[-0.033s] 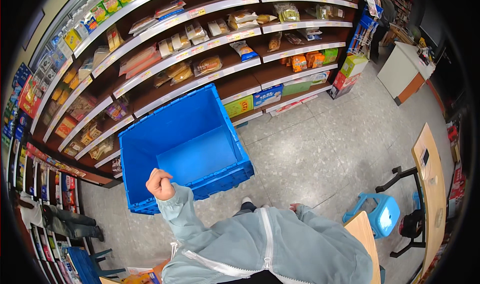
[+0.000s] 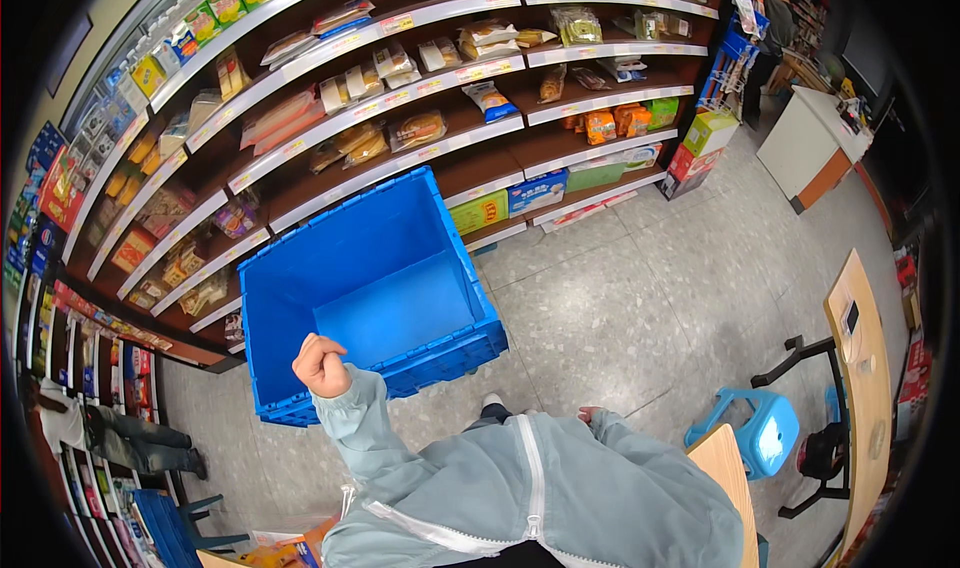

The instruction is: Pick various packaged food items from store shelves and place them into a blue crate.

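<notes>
A big blue plastic crate (image 2: 350,298) stands on the floor before me, its open top facing up and its blue inside bare. My left hand (image 2: 322,366) is raised at the crate's near left side, fingers curled into a loose fist. Nothing shows in that fist. Whether it touches the crate's rim cannot be told. Low beside my jacket, my right hand (image 2: 588,414) shows only in part. Its fingers are mostly hidden, and I see nothing held there.
Behind the crate runs a curved shelf unit (image 2: 450,158) with packaged bread and snacks. To the right are a blue stool (image 2: 765,433), a wooden table (image 2: 862,368) and a white counter (image 2: 805,143). A person (image 2: 140,443) stands at far left, near a blue chair (image 2: 165,528).
</notes>
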Demonstrator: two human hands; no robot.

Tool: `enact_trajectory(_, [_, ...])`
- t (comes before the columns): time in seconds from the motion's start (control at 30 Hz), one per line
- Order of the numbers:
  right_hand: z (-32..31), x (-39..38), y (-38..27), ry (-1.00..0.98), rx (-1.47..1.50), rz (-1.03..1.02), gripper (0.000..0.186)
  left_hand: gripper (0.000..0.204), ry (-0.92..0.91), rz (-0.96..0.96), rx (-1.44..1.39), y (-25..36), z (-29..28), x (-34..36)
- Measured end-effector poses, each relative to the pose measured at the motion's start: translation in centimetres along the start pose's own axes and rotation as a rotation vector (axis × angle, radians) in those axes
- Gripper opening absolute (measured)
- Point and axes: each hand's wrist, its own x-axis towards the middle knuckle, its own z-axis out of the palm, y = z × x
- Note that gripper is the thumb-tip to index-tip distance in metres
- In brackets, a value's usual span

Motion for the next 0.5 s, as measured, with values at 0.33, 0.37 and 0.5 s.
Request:
enact_trajectory(0.33, [5.6, -1.3, 0.7, 0.048, -0.027, 0.005, 0.018, 0.013, -0.010, 0.033, 0.030, -1.8, -3.1, 2.1])
enact_trajectory(0.37, [6.7, -1.4, 1.1, 0.034, -0.030, 0.002, 0.018, 0.013, -0.026, 0.044, 0.082, -2.1, -3.7, 2.2])
enact_trajectory(0.5, [5.1, 5.9, 6.1, 0.084, 0.043, -0.059, 0.022, 0.010, -0.084, 0.088, 0.127, -4.8, -8.3, 3.9])
